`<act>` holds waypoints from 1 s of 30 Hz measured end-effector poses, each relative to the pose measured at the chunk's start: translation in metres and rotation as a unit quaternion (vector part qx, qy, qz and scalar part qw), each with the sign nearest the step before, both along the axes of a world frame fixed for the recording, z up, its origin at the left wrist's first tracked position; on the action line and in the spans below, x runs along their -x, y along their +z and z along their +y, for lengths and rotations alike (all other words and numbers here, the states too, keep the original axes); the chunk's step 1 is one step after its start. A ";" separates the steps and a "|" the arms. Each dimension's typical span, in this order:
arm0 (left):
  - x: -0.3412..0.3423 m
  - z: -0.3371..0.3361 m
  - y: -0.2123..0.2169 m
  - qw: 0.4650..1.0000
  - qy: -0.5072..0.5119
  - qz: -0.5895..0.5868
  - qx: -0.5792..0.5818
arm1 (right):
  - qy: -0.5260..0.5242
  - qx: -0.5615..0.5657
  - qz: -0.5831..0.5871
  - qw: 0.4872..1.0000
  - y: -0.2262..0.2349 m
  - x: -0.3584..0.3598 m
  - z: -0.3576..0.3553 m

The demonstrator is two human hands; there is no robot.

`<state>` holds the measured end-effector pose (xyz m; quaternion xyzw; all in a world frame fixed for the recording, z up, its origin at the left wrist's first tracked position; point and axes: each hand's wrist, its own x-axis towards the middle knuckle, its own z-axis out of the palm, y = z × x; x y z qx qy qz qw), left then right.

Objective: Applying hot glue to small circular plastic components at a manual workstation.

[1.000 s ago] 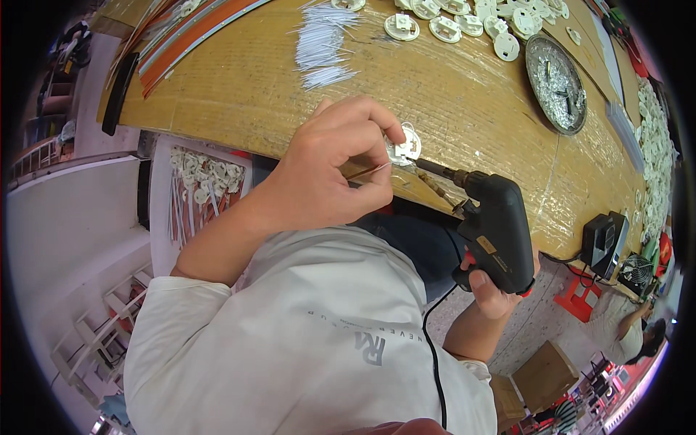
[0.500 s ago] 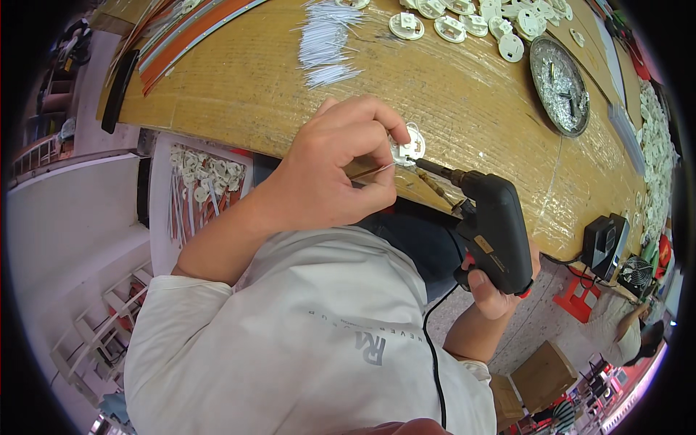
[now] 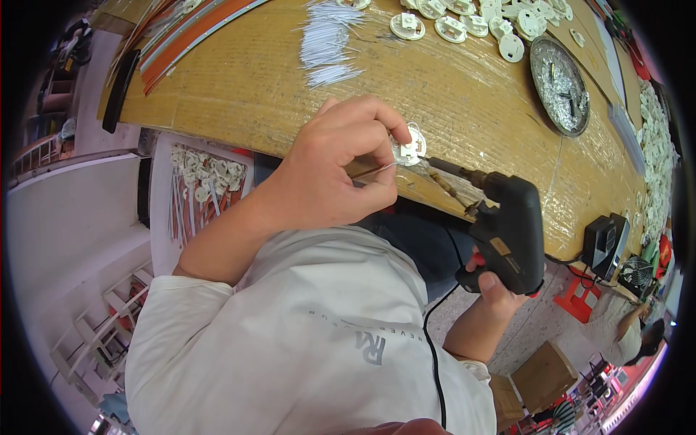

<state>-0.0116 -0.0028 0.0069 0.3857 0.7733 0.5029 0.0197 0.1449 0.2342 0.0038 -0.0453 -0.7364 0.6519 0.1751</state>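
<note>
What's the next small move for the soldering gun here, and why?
Probably ease the soldering gun tip the last bit forward onto the small white round part. The left hand already pinches that part at the workbench edge with a thin wire beside it, and the right hand aims the tip just short of it.

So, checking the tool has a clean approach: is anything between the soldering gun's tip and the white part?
Nothing visible. The soldering gun, in the right hand, points its tip straight at the small white disc part pinched by the left hand.
</note>
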 end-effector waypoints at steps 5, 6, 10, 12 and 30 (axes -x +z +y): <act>0.000 -0.001 0.001 1.000 0.001 0.001 -0.003 | 0.023 0.044 -0.037 0.998 -0.019 -0.026 0.021; 0.001 -0.001 0.001 1.000 -0.001 0.002 -0.003 | 0.034 0.041 -0.039 0.998 -0.020 -0.026 0.021; 0.000 0.000 0.001 1.000 -0.003 0.003 -0.001 | -0.008 0.019 -0.019 1.000 0.001 -0.005 0.002; 0.000 0.000 0.001 1.000 0.000 0.001 -0.001 | -0.013 0.031 -0.034 0.999 0.002 -0.006 0.001; -0.006 -0.003 0.001 0.999 0.014 0.013 -0.025 | -0.055 0.089 -0.015 0.994 -0.001 -0.002 -0.022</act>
